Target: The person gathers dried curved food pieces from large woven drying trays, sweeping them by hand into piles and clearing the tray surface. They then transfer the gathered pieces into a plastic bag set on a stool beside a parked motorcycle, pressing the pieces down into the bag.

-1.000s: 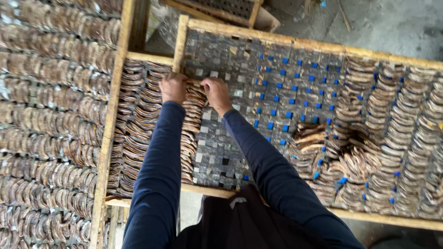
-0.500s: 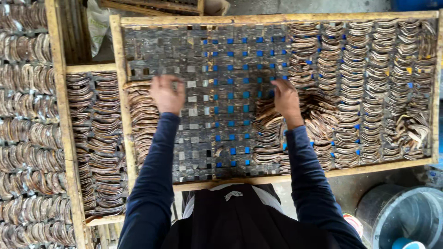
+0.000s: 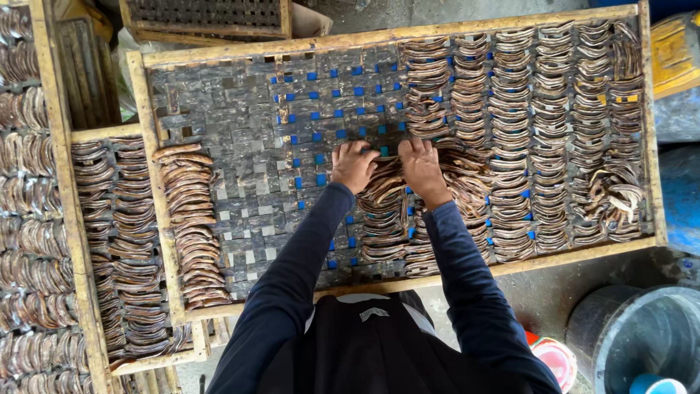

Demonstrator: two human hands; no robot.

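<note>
A wooden-framed tray (image 3: 154, 182) with a woven grey and blue strap bed lies in front of me. Rows of curved brown strips (image 3: 510, 131) cover its right half, and one row (image 3: 191, 219) lies along its left edge. My left hand (image 3: 353, 165) and my right hand (image 3: 423, 163) rest side by side near the tray's middle, fingers curled onto a bunch of brown strips (image 3: 386, 191) at the edge of the filled rows. Both arms wear dark blue sleeves.
A second tray (image 3: 80, 241) full of the same strips lies at the left, partly under the first. Another frame (image 3: 208, 18) stands at the top. A dark round bucket (image 3: 638, 339) sits at the bottom right, blue and yellow containers at the right edge.
My left hand has moved right from the tray's left side to join my right hand at the middle. The view has shifted and both hands now press on one bunch of strips.
</note>
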